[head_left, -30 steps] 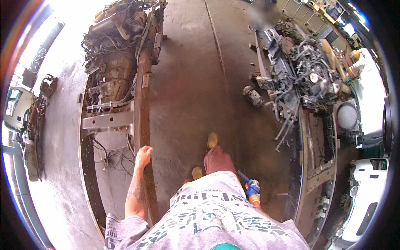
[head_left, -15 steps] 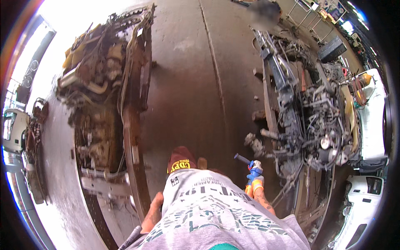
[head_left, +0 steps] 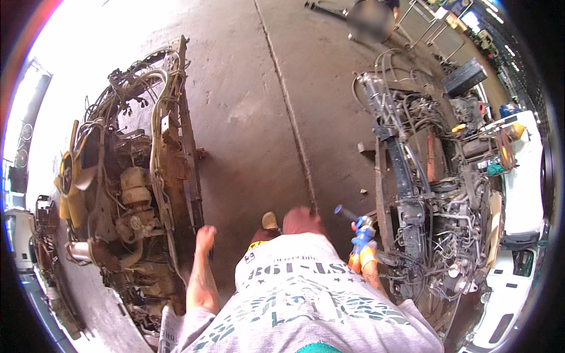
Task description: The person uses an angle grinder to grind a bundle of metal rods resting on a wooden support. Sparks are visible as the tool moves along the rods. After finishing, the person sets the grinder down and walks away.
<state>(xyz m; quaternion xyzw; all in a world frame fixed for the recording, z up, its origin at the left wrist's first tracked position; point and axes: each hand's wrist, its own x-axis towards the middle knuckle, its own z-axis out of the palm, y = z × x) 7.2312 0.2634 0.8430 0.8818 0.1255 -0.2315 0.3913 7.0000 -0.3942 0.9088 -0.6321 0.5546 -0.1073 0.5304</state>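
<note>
My left hand (head_left: 205, 239) is out at my left side, beside the rusty truck chassis frame, its fingers curled in. A small dark blue bit shows just below it; what it is I cannot make out. My right hand (head_left: 363, 259), in an orange and blue glove, grips a blue tool with a dark tube-like part (head_left: 346, 212) sticking out to the left. Its exact kind is unclear. The tool is just left of the chassis on the right and appears apart from it. My shoes and dark red trousers (head_left: 303, 222) show between the hands.
A rusty chassis with a dirty engine (head_left: 135, 194) lines the left side. Another chassis with a black frame and an engine (head_left: 453, 235) lines the right. White cab parts (head_left: 518, 188) stand beyond it. A person (head_left: 371, 20) is at the far right. A seam crosses the concrete floor (head_left: 253, 117).
I have moved forward between the two chassis, and the view has shifted. My left hand has come up and forward. My right hand still carries the blue tool.
</note>
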